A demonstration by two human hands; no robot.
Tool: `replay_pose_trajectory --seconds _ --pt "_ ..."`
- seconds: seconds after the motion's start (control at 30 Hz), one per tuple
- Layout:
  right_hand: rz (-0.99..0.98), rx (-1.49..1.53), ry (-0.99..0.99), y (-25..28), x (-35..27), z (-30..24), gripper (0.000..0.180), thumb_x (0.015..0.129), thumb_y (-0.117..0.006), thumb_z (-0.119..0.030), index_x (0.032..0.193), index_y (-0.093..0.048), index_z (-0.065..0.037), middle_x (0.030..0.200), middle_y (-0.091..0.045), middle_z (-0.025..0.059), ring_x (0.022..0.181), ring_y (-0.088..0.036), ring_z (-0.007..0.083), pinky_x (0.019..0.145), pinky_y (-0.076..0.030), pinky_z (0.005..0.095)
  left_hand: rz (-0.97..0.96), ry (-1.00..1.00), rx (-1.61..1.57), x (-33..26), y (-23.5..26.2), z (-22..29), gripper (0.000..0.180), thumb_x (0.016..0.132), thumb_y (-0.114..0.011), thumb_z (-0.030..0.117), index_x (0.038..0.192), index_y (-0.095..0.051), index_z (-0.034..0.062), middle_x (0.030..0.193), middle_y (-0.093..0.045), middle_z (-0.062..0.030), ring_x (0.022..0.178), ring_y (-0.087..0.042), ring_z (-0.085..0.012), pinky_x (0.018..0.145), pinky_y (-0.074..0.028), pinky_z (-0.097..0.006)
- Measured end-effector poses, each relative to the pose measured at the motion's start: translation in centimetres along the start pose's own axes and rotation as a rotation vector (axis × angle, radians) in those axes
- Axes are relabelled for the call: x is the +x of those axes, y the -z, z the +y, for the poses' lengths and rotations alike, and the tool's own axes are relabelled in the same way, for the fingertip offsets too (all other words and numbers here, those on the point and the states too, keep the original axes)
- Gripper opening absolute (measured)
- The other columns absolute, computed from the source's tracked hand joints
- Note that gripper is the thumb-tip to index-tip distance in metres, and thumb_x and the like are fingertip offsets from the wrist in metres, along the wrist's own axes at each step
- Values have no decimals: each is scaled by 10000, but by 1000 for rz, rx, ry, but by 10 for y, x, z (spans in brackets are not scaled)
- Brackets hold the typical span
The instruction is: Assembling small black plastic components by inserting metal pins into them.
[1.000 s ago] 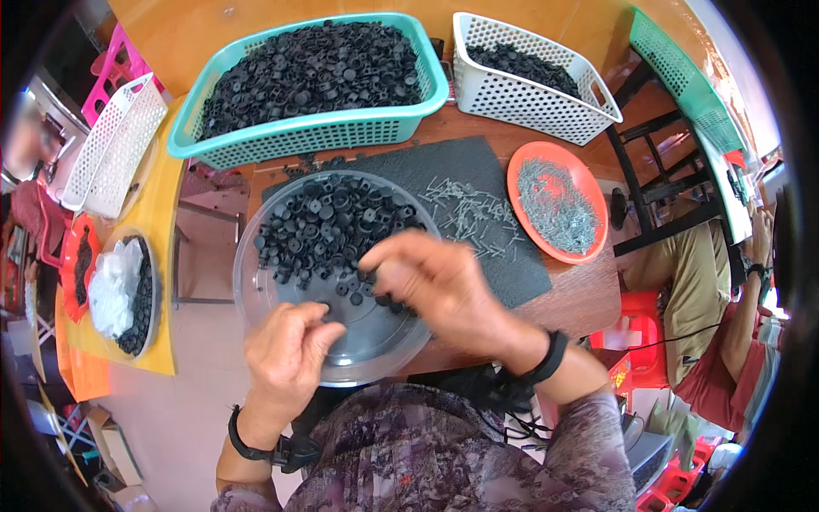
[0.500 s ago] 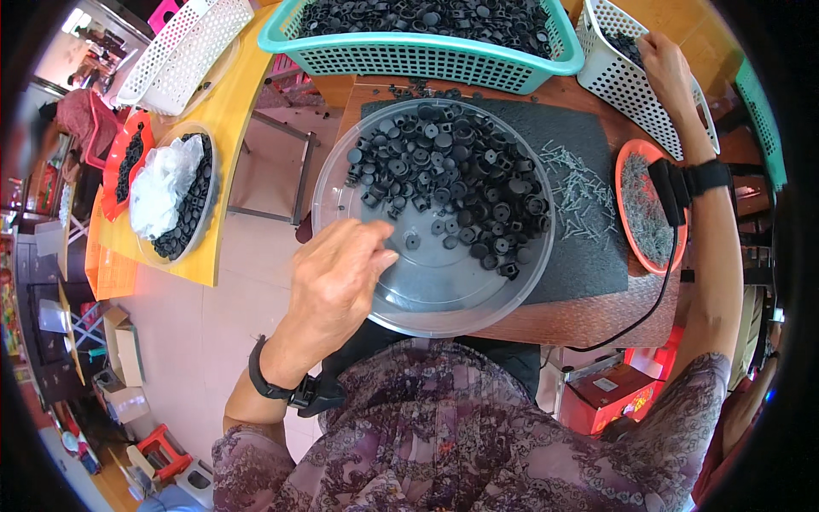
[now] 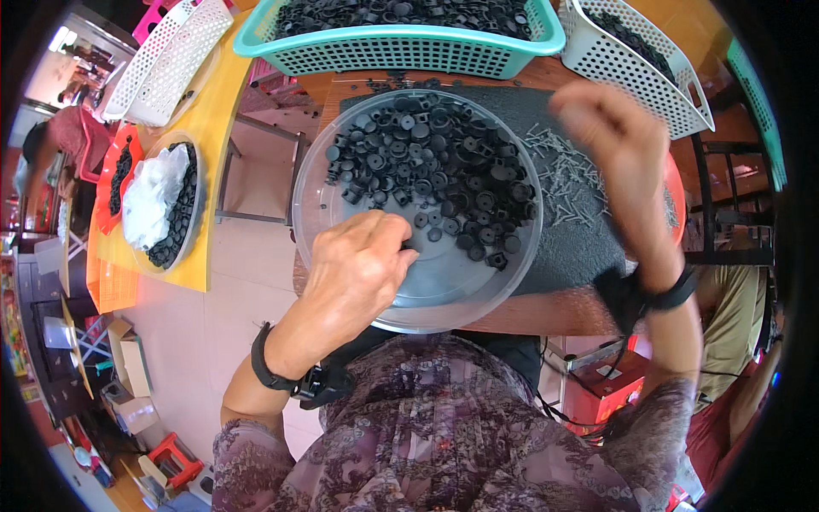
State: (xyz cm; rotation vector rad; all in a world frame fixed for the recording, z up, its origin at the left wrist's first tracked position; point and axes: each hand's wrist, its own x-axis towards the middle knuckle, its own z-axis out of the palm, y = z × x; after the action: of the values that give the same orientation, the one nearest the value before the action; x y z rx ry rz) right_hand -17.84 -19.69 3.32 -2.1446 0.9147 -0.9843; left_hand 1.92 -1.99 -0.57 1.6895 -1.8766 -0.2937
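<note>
A round clear plastic tub holds a heap of small black round plastic parts. Over its near left side is my left hand, fingers curled together in a pinch; a dark bit shows by the thumb, too small to name. My right hand, smeared by motion, hangs above the right side of the dark mat. Loose grey screws lie on the mat, between the tub and that hand. Whether the right fingers hold anything is not visible.
A turquoise basket full of black parts stands behind the tub. At the back right is a white basket with more parts. My right forearm partly covers an orange-red dish. A yellow table on the left bears another filled tub.
My right hand has left the white basket and come toward me and left, over the mat. My left hand stays pinched at the tub, slightly farther right over it. The whole view has shifted a little.
</note>
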Motion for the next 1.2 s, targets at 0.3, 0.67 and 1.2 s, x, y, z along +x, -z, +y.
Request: replay_pose_trajectory --seconds 0.3,0.67,1.2 --pt "-248 557 -254 -60 -86 -48 73 765 -641 16 830 -612 4 754 -598 71 700 -541 102 601 -431 247 159 125 -282 -3 4 34 213 673 -692 -70 827 -567 6 694 -526 -59 572 -533 -144 478 -420 -260" --pt "-155 838 -411 -60 -97 -53 63 783 -614 44 809 -589 -8 733 -567 -8 674 -490 37 583 -405 203 139 439 -1047 -11 0 41 197 812 -633 -27 1007 -608 -25 837 -590 -15 691 -545 -62 615 -450 -188" --pt "267 -197 99 -10 -103 13 160 633 -650 33 768 -625 -47 698 -550 96 679 -532 280 583 -439 366 195 473 -1065 -14 -5 38 177 809 -658 44 948 -589 -42 777 -613 -77 610 -567 -108 587 -480 -213"
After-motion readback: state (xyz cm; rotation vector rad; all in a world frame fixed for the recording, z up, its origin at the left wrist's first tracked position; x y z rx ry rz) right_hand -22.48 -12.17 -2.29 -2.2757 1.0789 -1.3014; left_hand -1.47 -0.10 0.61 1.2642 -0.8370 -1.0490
